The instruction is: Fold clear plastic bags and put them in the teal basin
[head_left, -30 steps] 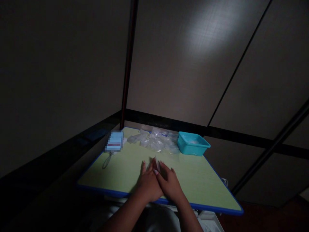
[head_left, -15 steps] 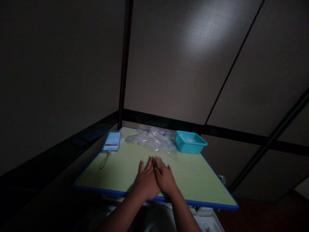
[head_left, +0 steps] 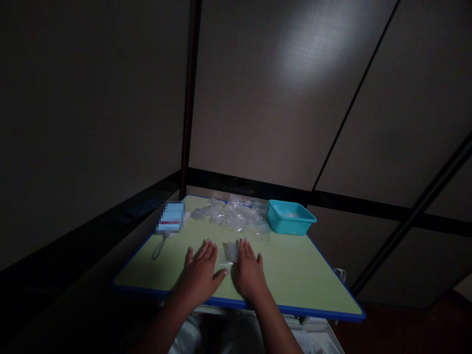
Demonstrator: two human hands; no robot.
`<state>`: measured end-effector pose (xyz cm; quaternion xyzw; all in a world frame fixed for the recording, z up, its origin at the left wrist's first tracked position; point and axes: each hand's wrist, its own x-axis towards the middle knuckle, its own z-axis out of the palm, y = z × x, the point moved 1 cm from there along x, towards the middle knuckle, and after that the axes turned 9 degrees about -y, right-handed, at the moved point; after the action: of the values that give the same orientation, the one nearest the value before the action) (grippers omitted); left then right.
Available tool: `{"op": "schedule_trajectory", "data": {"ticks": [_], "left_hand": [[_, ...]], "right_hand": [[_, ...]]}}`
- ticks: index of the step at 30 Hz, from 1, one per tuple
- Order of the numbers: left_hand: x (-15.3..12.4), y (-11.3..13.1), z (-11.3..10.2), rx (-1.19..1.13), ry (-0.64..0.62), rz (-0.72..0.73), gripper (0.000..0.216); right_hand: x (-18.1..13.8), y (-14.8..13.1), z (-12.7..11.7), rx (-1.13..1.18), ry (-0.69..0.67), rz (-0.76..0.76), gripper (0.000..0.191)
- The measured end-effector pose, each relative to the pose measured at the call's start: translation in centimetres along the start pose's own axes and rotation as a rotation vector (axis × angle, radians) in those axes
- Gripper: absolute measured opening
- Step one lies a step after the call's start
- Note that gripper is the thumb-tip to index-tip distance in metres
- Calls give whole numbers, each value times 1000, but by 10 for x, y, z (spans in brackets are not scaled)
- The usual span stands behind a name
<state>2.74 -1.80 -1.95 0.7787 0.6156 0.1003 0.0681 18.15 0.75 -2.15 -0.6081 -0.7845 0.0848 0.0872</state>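
Between my hands lies a small piece of clear plastic (head_left: 230, 252), perhaps a little bag, flat on the green tabletop (head_left: 295, 275). My left hand (head_left: 201, 273) rests palm down just left of it, fingers stretched out and thumb pointing toward the plastic. On the other side, my right hand (head_left: 250, 271) lies palm down with fingers extended, its left side at the plastic's right edge. Whether the right fingers press on the plastic is hard to tell. Neither hand grips anything.
Crumpled clear plastic bags (head_left: 238, 214) lie along the back of the table. A turquoise basin (head_left: 291, 225) stands at the back right, with something pale inside. A blue box-like item (head_left: 171, 217), pixelated, and a looped cord (head_left: 158, 247) are at the left edge. Walls enclose the back and left.
My hands were together, left partly under the right, over the plastic. Now they are apart: the left has slid to the left, and the small plastic piece shows between them.
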Motion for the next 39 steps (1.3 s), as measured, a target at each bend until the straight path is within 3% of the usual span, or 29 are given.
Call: {"op": "schedule_trajectory", "data": {"ticks": [13,20,39], "left_hand": [[-12,-2,-8,-34,-31,70,53],[-14,-3,-8,-54,-26,76,54],[-12,-4,-7,-68,-5,68,40]], "right_hand": [[3,-6,-1,-112,23,45,71],[9,-12,0,-151,-45,52,82],[12,-24,-11,-244,-142,-127,77]]}}
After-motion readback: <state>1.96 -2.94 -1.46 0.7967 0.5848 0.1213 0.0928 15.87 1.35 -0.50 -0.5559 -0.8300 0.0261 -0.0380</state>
